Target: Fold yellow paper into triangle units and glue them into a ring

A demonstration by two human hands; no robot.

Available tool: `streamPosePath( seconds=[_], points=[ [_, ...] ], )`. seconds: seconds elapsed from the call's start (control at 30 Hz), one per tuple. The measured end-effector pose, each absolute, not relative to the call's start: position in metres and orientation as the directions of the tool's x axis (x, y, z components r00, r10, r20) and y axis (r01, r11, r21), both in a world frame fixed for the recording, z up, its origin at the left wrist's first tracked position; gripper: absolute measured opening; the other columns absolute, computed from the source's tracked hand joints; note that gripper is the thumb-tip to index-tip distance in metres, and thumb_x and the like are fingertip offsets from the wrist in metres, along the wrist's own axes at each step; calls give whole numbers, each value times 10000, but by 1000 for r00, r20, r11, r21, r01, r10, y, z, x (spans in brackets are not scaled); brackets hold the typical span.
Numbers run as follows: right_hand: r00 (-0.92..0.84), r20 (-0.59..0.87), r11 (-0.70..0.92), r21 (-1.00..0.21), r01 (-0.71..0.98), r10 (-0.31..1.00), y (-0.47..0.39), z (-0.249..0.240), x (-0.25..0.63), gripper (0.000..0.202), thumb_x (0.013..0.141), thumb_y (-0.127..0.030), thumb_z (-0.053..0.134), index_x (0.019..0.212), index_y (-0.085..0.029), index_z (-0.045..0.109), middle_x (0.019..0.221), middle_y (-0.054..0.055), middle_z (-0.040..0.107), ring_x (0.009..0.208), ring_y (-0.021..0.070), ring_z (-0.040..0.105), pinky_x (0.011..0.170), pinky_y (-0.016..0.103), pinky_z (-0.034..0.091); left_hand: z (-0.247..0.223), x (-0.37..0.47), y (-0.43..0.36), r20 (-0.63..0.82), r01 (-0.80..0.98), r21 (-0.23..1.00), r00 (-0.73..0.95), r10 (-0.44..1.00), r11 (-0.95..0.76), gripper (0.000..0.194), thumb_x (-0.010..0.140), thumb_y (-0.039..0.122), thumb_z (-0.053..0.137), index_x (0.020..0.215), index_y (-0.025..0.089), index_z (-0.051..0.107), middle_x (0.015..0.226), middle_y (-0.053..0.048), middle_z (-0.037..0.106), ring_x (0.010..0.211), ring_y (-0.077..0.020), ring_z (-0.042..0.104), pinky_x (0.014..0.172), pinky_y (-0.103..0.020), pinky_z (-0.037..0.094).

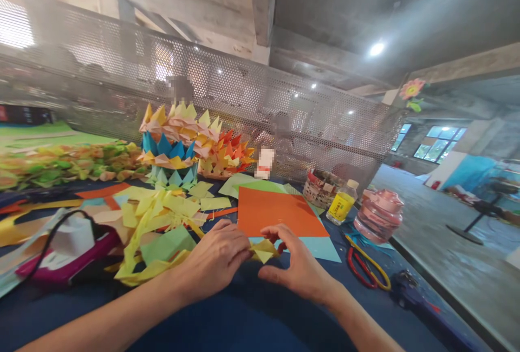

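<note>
A small folded piece of yellow paper [265, 251] stands just above the dark blue table, its left end pinched in the closed fingers of my left hand [219, 257]. My right hand [298, 265] curves around the paper's right side, thumb and fingers apart; whether a fingertip touches the paper, I cannot tell. Right behind both hands lies an orange paper sheet [280, 211] on top of a light blue sheet [325, 249]. To the left of my left hand is a heap of yellow paper pieces and strips [158, 208].
Stacked folded-paper rings [168, 149] stand at the back, near a perforated metal screen [227, 78]. A yellow-labelled bottle [342, 204], pink water bottle [379, 215], scissors [365, 268] and a dark blue tool [422, 303] are on the right. A magenta-sided device [73, 257] lies left.
</note>
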State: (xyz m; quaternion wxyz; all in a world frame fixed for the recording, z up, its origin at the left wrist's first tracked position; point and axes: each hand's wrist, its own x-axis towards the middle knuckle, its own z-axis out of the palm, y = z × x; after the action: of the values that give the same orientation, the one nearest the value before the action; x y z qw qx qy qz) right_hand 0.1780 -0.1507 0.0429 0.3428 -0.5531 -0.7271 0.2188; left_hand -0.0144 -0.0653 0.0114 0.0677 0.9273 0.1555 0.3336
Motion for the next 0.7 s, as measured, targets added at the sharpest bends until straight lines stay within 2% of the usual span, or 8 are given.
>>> streamPosePath(
  seconds=[0.07, 0.2, 0.27, 0.43, 0.57, 0.7],
  points=[
    [-185, 262, 316, -656, 685, 947, -151, 45, 178, 614, 653, -469, 766, 1169, -231, 535, 1080, 53, 566, 952, 202, 532, 792, 294, 435, 11, -14, -65, 595, 244, 234, 729, 337, -941, 254, 922, 172, 420, 720, 169, 574, 692, -18, 611, 717, -163, 546, 766, -337, 354],
    [-200, 270, 331, -648, 686, 942, -149, 41, 177, 295, 822, -424, 616, 1022, -206, 613, 935, 29, 619, 835, 168, 552, 749, 276, 420, 12, -14, -66, 590, 255, 224, 733, 340, -940, 256, 922, 176, 428, 702, 167, 560, 669, -12, 597, 694, -161, 534, 756, -334, 352],
    [-177, 280, 321, -645, 693, 944, -148, 38, 175, 231, 857, -405, 573, 913, -190, 638, 852, 21, 628, 786, 158, 551, 723, 263, 414, 12, -14, -67, 590, 257, 226, 732, 342, -940, 269, 924, 181, 429, 689, 165, 558, 656, -12, 593, 681, -159, 528, 756, -334, 352],
    [-71, 309, 269, -664, 697, 948, -145, 34, 176, 236, 857, -374, 566, 768, -170, 643, 713, 1, 604, 674, 133, 519, 653, 241, 399, 10, -14, -65, 610, 254, 264, 703, 365, -931, 208, 902, 222, 513, 712, 168, 579, 676, -8, 604, 696, -162, 535, 758, -329, 353],
    [12, 336, 241, -698, 675, 942, -141, 35, 186, 234, 850, -364, 560, 770, -159, 638, 692, -1, 589, 651, 127, 494, 627, 235, 391, 8, -15, -62, 611, 270, 334, 668, 425, -903, 119, 783, 209, 686, 738, 175, 581, 715, 10, 619, 731, -166, 556, 768, -320, 351],
    [32, 310, 216, -730, 648, 950, -137, 32, 191, 241, 819, -381, 591, 758, -150, 625, 669, -11, 558, 627, 117, 476, 598, 228, 377, 9, -16, -62, 597, 279, 352, 668, 444, -893, 142, 736, 163, 721, 744, 177, 580, 726, 21, 618, 732, -162, 551, 748, -304, 352]
  ],
)
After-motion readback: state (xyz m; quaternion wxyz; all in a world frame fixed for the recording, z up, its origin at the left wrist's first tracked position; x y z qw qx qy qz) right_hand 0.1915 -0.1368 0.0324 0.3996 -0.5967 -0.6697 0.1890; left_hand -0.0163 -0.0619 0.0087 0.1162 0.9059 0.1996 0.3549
